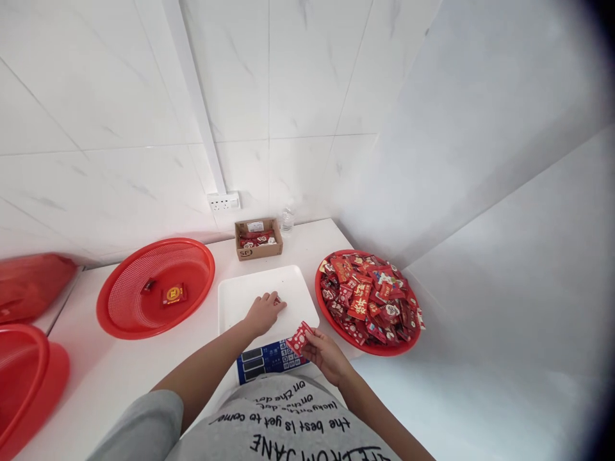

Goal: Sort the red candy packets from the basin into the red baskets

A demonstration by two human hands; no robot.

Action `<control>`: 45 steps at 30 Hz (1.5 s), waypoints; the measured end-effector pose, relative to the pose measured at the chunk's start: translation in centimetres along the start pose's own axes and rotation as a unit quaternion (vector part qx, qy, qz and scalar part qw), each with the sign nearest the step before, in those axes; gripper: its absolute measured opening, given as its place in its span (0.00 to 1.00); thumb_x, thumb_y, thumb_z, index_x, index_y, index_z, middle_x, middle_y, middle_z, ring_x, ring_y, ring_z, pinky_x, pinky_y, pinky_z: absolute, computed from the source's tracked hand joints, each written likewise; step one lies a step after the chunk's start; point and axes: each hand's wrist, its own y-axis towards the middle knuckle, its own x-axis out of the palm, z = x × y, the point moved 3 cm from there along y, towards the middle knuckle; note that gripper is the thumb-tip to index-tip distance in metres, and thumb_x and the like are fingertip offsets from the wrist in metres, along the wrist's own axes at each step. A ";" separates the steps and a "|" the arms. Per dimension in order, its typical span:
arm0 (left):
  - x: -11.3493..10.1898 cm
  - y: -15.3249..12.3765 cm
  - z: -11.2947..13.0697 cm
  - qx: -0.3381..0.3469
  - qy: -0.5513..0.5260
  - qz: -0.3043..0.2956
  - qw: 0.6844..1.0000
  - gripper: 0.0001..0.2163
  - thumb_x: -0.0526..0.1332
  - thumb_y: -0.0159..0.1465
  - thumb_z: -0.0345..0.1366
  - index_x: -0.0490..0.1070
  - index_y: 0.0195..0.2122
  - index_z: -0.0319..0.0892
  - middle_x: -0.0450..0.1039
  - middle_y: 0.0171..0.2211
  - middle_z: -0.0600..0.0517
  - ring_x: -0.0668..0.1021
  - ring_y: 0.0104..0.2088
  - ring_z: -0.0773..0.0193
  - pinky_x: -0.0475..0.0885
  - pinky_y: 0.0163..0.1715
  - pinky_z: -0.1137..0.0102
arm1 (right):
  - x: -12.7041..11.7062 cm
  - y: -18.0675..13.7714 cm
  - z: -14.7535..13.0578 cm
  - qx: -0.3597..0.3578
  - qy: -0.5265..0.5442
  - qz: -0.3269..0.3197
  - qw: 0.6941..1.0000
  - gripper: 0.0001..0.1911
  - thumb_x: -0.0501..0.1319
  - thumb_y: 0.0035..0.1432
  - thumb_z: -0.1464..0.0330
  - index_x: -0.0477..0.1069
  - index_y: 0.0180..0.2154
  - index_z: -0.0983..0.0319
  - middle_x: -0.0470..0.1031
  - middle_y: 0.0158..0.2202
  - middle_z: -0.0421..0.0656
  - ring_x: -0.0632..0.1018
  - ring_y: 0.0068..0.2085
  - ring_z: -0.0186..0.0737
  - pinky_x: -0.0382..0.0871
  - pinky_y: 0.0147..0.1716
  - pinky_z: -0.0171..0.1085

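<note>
My left hand (263, 312) reaches over the white tray of a weighing scale (245, 288). Its fingers are closed around a small red-and-white wrapped candy (278, 299), partly hidden by the fingertips. Nearer my body, my right hand (327, 353) pinches a red packet with white dots (298, 339) by one side. This packet hangs over the scale's blue keypad panel (273, 358). Just right of the tray, a red basket (319, 285) is heaped with red wrapped snack packets (369, 298).
Left of the scale, a red mesh basket (120, 291) holds a red-and-gold packet (173, 294) and a small dark one. Behind stand a cardboard box (259, 251) of packets and a clear bottle (287, 219). More red containers (52, 365) line the far left. Walls close off the back and right.
</note>
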 end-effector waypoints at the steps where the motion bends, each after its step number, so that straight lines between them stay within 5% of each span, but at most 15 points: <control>1: 0.2 -0.1 -0.1 -0.018 -0.002 0.004 1.000 0.18 0.51 0.59 0.26 0.68 0.48 0.48 0.63 0.51 0.44 0.68 0.49 0.52 0.66 0.45 0.58 | 0.0 0.0 0.1 0.000 -0.001 -0.002 1.000 0.17 0.70 0.41 0.62 0.70 0.32 0.62 0.76 0.27 0.38 0.75 0.27 0.30 0.68 0.29 0.30; 7: -0.9 -1.7 -2.4 -0.096 -0.026 0.046 0.994 0.17 0.50 0.58 0.25 0.68 0.46 0.43 0.65 0.44 0.45 0.71 0.43 0.59 0.68 0.44 0.65 | 0.1 0.2 0.5 0.006 -0.015 -0.009 1.000 0.17 0.70 0.42 0.61 0.69 0.32 0.62 0.76 0.27 0.38 0.75 0.27 0.31 0.68 0.30 0.30; 11: -4.9 -5.0 -7.5 -0.199 -0.051 0.169 0.964 0.16 0.48 0.60 0.28 0.67 0.48 0.41 0.64 0.46 0.44 0.71 0.46 0.58 0.66 0.47 0.65 | 0.0 0.6 0.6 0.007 -0.023 -0.013 1.000 0.18 0.70 0.42 0.60 0.69 0.33 0.62 0.77 0.28 0.39 0.76 0.29 0.32 0.68 0.30 0.31; 14: -7.3 -8.0 -12.0 -0.311 -0.010 0.207 0.928 0.19 0.47 0.63 0.35 0.62 0.55 0.40 0.61 0.52 0.39 0.68 0.50 0.49 0.64 0.49 0.57 | -0.1 0.7 0.8 0.013 -0.027 -0.017 0.999 0.19 0.70 0.41 0.59 0.69 0.33 0.62 0.77 0.29 0.39 0.76 0.29 0.32 0.67 0.30 0.31; 18: -7.1 -11.5 -16.2 -0.436 -0.050 0.134 0.888 0.29 0.48 0.62 0.50 0.53 0.61 0.42 0.55 0.60 0.37 0.65 0.55 0.42 0.65 0.47 0.50 | 0.1 0.7 1.1 0.020 -0.032 -0.022 0.999 0.19 0.70 0.40 0.59 0.69 0.33 0.61 0.77 0.29 0.39 0.76 0.30 0.32 0.67 0.31 0.31; 21: -5.8 -14.0 -17.7 -0.455 -0.085 0.068 0.884 0.24 0.47 0.63 0.46 0.59 0.58 0.40 0.66 0.53 0.37 0.69 0.52 0.43 0.64 0.47 0.47 | 0.3 0.6 0.9 0.017 -0.029 -0.022 0.999 0.19 0.71 0.40 0.59 0.69 0.32 0.61 0.77 0.29 0.38 0.76 0.30 0.31 0.68 0.31 0.31; 23: -5.6 -15.5 -18.2 -0.483 -0.060 0.081 0.870 0.23 0.46 0.64 0.42 0.60 0.57 0.35 0.64 0.54 0.34 0.65 0.55 0.39 0.59 0.50 0.43 | 0.3 0.6 0.7 0.012 -0.026 -0.016 0.999 0.19 0.71 0.38 0.59 0.69 0.31 0.61 0.76 0.27 0.37 0.76 0.28 0.31 0.68 0.31 0.31; 26: -6.0 -16.0 -17.4 -0.484 -0.031 0.168 0.858 0.23 0.46 0.64 0.40 0.60 0.56 0.31 0.60 0.57 0.32 0.58 0.60 0.39 0.54 0.54 0.45 | 0.4 0.7 0.4 0.002 -0.032 -0.003 0.999 0.19 0.71 0.37 0.59 0.69 0.30 0.61 0.75 0.25 0.36 0.74 0.27 0.29 0.67 0.30 0.31; 29: -5.5 -13.2 -13.3 -0.366 -0.153 0.203 0.895 0.22 0.49 0.62 0.43 0.64 0.53 0.35 0.66 0.53 0.37 0.66 0.55 0.48 0.61 0.53 0.55 | 1.3 0.7 0.1 -0.006 -0.053 -0.010 0.999 0.20 0.71 0.37 0.59 0.69 0.30 0.61 0.74 0.25 0.36 0.74 0.27 0.30 0.67 0.31 0.31; 32: -3.5 -9.4 -6.2 -0.226 -0.387 0.063 0.892 0.23 0.57 0.56 0.48 0.66 0.50 0.42 0.71 0.47 0.43 0.74 0.46 0.54 0.70 0.44 0.62 | 3.2 0.7 0.0 -0.028 -0.087 -0.044 0.995 0.19 0.70 0.39 0.57 0.70 0.31 0.61 0.75 0.27 0.37 0.75 0.29 0.32 0.67 0.34 0.33; 34: -2.4 -7.7 -1.6 -0.158 -0.509 -0.035 0.845 0.25 0.61 0.53 0.49 0.66 0.50 0.43 0.73 0.41 0.46 0.76 0.38 0.59 0.72 0.38 0.65 | 4.5 0.8 0.0 -0.048 -0.120 -0.073 0.989 0.19 0.68 0.41 0.57 0.71 0.35 0.60 0.76 0.31 0.38 0.76 0.33 0.34 0.68 0.37 0.36; 36: -1.7 -6.6 1.0 -0.133 -0.582 -0.071 0.800 0.24 0.59 0.55 0.50 0.66 0.49 0.41 0.73 0.34 0.49 0.76 0.31 0.64 0.72 0.32 0.68 | 5.3 1.0 -0.1 -0.064 -0.160 -0.097 0.980 0.21 0.67 0.44 0.58 0.71 0.40 0.59 0.76 0.35 0.40 0.76 0.36 0.37 0.69 0.40 0.39; 38: -1.1 -6.1 1.2 -0.154 -0.603 -0.047 0.781 0.22 0.58 0.56 0.49 0.66 0.47 0.39 0.72 0.30 0.51 0.74 0.27 0.66 0.71 0.29 0.69 | 5.0 1.4 -0.7 -0.088 -0.206 -0.086 0.971 0.23 0.65 0.46 0.60 0.69 0.46 0.58 0.75 0.39 0.42 0.76 0.38 0.38 0.69 0.40 0.41; 41: -0.5 -6.0 -1.2 -0.229 -0.564 0.036 0.793 0.22 0.57 0.57 0.47 0.64 0.48 0.38 0.72 0.32 0.49 0.76 0.30 0.63 0.73 0.32 0.66 | 2.3 1.7 -3.1 -0.179 -0.303 0.012 0.936 0.22 0.61 0.48 0.63 0.68 0.47 0.59 0.74 0.43 0.46 0.75 0.41 0.41 0.69 0.42 0.44; 45: -0.1 -6.6 -4.4 -0.233 -0.392 0.153 0.877 0.24 0.57 0.57 0.42 0.60 0.54 0.41 0.68 0.50 0.43 0.71 0.51 0.53 0.66 0.51 0.56 | -2.9 -0.2 -7.7 -0.351 -0.474 0.172 0.789 0.20 0.55 0.54 0.63 0.69 0.48 0.58 0.71 0.49 0.47 0.70 0.51 0.46 0.62 0.53 0.49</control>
